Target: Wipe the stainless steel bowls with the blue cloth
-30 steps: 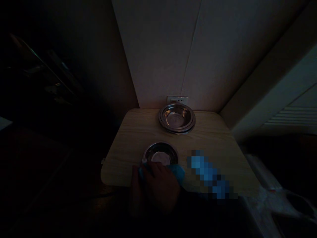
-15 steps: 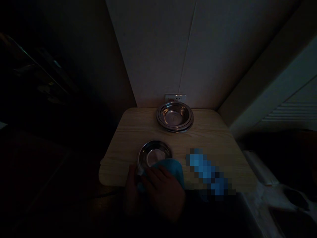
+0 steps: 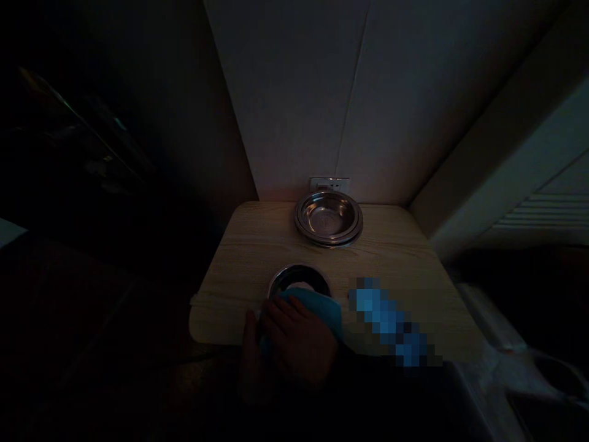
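Note:
A round metal bowl (image 3: 276,283) stands near the front of the small wooden table, tilted a little and partly covered. My right hand (image 3: 299,341) presses a blue cloth (image 3: 324,309) against the bowl's near side, its fingers together on top of the cloth. At the bowl's left edge, my left hand (image 3: 253,362) grips it with the thumb raised; the other fingers are hidden in the dark. Behind, a stack of metal bowls (image 3: 329,220) rests by the wall.
The wooden table (image 3: 257,239) has rounded corners and backs onto the wall. A blurred-out blue item (image 3: 381,316) lies on its right side. A wall socket (image 3: 329,184) sits just behind the stacked bowls. A louvred panel (image 3: 543,212) is at the right.
My right hand and the cloth have shifted over the bowl, hiding more of its inside. The bowl appears slightly further right, and the whole view has shifted a little too.

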Motion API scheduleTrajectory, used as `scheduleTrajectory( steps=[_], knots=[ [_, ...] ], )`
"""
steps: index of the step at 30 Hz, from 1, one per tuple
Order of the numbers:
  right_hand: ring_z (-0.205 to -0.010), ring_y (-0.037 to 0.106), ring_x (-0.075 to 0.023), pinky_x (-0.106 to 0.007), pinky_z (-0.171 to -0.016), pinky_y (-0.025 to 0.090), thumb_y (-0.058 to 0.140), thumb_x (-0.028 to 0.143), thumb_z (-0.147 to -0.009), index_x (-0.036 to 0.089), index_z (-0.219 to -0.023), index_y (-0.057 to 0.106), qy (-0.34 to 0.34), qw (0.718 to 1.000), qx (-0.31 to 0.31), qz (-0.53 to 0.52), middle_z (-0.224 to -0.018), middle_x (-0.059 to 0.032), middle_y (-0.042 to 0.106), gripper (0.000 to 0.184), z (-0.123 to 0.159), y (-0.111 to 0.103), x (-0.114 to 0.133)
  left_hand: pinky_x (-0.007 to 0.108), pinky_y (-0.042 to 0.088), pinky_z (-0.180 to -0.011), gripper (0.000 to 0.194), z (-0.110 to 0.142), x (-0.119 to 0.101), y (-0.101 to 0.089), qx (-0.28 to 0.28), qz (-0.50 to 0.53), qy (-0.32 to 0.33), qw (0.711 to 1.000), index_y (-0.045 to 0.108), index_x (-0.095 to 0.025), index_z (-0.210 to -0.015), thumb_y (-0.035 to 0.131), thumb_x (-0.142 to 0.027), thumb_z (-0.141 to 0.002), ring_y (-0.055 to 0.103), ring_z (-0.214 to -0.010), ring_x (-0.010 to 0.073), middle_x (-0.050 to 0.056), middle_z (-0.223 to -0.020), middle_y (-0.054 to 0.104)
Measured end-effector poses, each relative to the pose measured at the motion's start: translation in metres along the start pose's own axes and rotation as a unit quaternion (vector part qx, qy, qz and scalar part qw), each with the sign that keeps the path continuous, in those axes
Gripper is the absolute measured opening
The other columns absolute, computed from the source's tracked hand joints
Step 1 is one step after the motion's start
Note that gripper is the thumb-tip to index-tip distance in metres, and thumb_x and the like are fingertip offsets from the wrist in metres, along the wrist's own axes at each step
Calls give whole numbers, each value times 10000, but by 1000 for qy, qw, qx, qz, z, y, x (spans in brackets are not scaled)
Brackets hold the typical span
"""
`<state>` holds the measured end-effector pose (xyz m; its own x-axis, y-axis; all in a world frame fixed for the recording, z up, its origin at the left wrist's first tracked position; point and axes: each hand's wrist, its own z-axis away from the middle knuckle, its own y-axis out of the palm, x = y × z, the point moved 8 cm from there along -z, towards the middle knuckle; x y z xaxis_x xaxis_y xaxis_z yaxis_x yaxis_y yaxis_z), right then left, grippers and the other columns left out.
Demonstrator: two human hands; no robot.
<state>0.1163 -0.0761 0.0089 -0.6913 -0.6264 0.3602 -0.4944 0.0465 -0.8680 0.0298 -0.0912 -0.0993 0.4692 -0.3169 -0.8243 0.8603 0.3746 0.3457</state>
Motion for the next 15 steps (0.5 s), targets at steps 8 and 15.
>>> scheduleTrajectory(
  steps=[8, 15],
  knots=[
    [-1250, 415, -246, -420, -1049, 321, 438, 229, -882, 104, -1246, 529, 14, 1000, 7, 4, -1348, -98, 478, 395, 8, 2, -5, 353, 486, -910, 354, -10, 3, 23, 41, 115, -62, 991, 629, -197, -1081, 488, -403, -830, 583, -1102, 221, 76, -1022, 703],
    [-1296, 347, -246, -449, -1066, 262, 462, 208, -854, 102, -1286, 481, 18, 997, 67, 18, -1363, -136, 453, 446, -15, 2, -21, 472, 415, -983, 358, -16, 12, 76, 31, 39, -24, 998, 617, -249, -1142, 505, -341, -815, 448, -1243, 299, 66, -1265, 583]
  ],
)
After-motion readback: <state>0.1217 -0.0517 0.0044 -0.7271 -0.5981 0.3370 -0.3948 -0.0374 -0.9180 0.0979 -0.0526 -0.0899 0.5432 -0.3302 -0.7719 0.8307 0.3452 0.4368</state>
